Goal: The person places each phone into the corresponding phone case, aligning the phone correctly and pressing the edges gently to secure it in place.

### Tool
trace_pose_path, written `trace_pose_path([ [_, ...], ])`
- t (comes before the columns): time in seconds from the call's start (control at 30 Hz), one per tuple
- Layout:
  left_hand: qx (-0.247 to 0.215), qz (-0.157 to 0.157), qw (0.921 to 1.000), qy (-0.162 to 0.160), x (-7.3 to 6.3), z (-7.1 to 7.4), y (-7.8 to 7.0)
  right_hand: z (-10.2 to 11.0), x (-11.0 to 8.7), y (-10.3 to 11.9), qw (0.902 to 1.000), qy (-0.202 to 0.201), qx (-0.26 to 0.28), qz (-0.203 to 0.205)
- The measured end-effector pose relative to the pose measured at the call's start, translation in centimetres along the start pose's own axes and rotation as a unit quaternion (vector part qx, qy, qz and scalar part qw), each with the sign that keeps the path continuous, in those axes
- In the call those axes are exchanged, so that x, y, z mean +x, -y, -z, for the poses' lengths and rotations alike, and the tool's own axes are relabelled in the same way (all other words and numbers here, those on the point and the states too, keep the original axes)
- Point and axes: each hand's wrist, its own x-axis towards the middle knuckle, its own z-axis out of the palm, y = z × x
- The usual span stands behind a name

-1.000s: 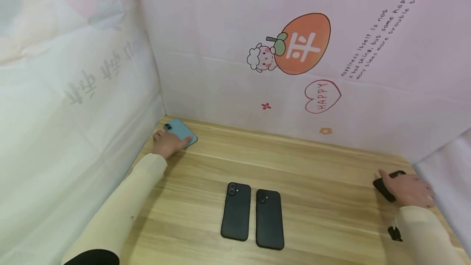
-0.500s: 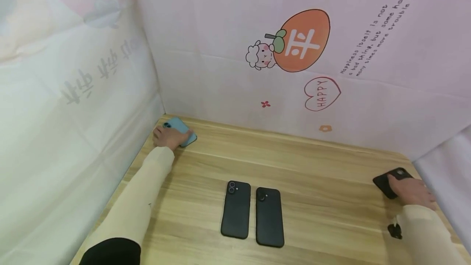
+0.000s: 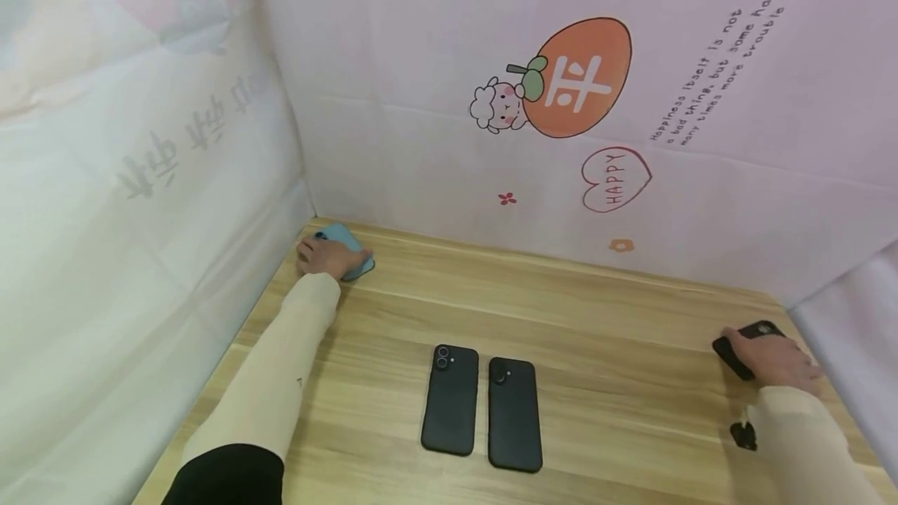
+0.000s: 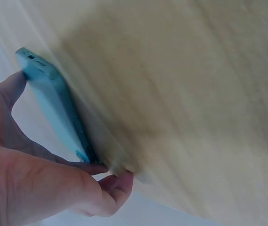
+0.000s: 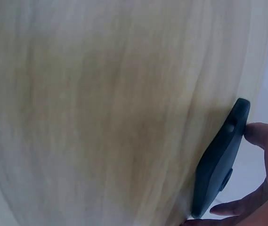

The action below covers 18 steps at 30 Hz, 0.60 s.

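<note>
My left hand (image 3: 326,256) grips a light blue phone (image 3: 345,236) at the table's back left corner. The left wrist view shows the thumb at one end of this blue phone (image 4: 58,106) and a finger at the other, with further fingers curled beside the camera end. At the right edge, my right hand (image 3: 775,357) holds a black phone (image 3: 731,355) by its ends, partly covering it. From the right wrist, that black phone (image 5: 218,162) appears tilted, its camera bump facing the palm. Two more black phones (image 3: 449,404) (image 3: 515,415) lie side by side, camera ends away from me.
The wood-grain table (image 3: 393,318) meets a printed cloth wall (image 3: 421,162) at the back. Another cloth (image 3: 175,256) hangs along the left side, close to my left arm. A small black item (image 3: 744,436) shows beside the right sleeve.
The left forearm has swung to the right while that hand stays at the blue phone. My right hand and its black phone have shifted slightly. The two middle phones stay put.
</note>
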Motion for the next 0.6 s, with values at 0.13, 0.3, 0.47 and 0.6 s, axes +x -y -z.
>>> trace_pose_path([
  [0.13,-0.014,0.003,0.9998,0.016,0.6,0.3,0.0,0.3,-0.1,0.4,0.9997,0.002,-0.01,0.024],
  [0.3,-0.016,-0.014,0.9996,0.018,0.6,1.0,0.3,0.6,-0.2,0.4,0.9993,-0.006,-0.005,0.036],
  [0.47,-0.017,-0.022,0.9995,0.014,0.1,1.4,0.4,0.8,-0.5,0.0,0.9972,-0.038,-0.015,0.062],
  [0.6,-0.02,-0.019,0.9996,0.01,-0.8,1.8,0.4,1.0,-0.7,-0.7,0.9946,-0.064,-0.019,0.079],
])
